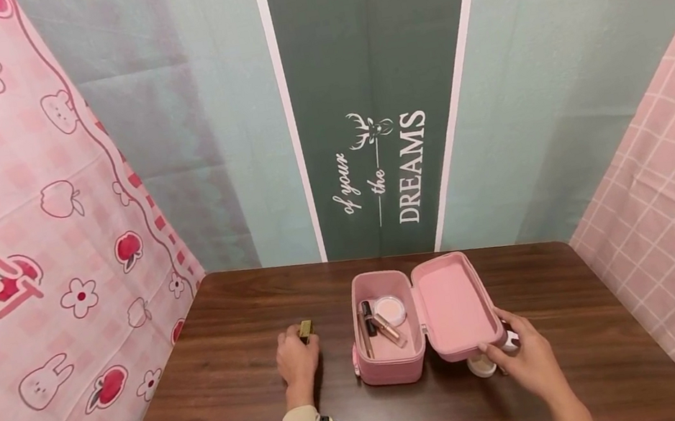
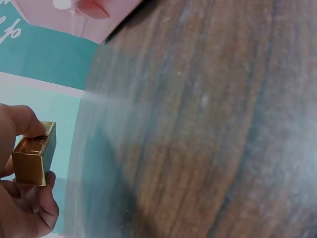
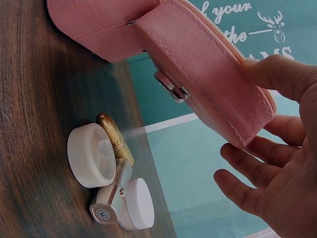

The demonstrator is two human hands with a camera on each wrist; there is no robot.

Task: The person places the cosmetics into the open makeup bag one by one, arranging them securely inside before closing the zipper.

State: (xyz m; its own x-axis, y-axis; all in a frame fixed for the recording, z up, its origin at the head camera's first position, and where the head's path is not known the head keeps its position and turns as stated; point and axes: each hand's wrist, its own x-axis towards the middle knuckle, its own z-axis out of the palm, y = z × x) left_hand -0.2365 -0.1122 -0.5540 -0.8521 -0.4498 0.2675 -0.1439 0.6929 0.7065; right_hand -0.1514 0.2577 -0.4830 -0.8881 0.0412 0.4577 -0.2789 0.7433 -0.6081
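My left hand [image 1: 298,363] pinches a small shiny gold block-shaped cosmetic item [image 2: 37,158] between thumb and fingers, to the left of a pink makeup case [image 1: 393,372]. The case stands unzipped on the table, its lid [image 1: 456,305] swung out to the right. With thumb and fingers, my right hand [image 1: 533,359] grips the lid's outer edge. Inside the case lie a round pale compact [image 1: 389,310], a tube with a rose-gold part [image 1: 388,328], a black tube [image 1: 369,322] and a thin brown stick [image 1: 366,341].
Beneath and beside the lid several cosmetics sit on the brown wooden table [image 1: 231,328]: a round white jar [image 3: 89,154], a gold tube [image 3: 115,136], a clear-and-silver bottle [image 3: 108,203] and another white round container [image 3: 138,203]. Patterned cloths hang behind and at both sides.
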